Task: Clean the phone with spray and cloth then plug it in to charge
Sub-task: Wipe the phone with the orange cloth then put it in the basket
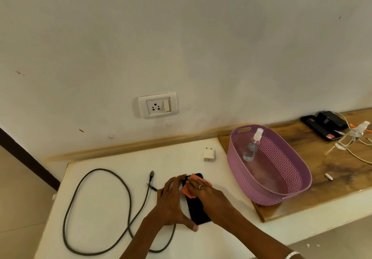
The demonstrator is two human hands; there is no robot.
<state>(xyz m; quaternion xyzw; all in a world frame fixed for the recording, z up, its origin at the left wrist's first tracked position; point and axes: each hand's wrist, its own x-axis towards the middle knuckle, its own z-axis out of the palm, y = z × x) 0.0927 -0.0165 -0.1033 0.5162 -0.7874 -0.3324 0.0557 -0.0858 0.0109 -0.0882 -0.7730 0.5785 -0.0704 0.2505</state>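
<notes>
The flat black glass phone [198, 211] lies on the white bench [104, 238], and everything else is placed from it. The left hand [171, 202] lies along its left edge, fingers straight and together, likely to steady it. The right hand [203, 190] presses a small orange cloth [186, 192] flat onto its far half, fingers extended, wiping. The grey braided cable [96, 210] loops left of the phone; the white charger plug [209, 154] stands beyond it, under the wall socket [158, 106], ready for charging
</notes>
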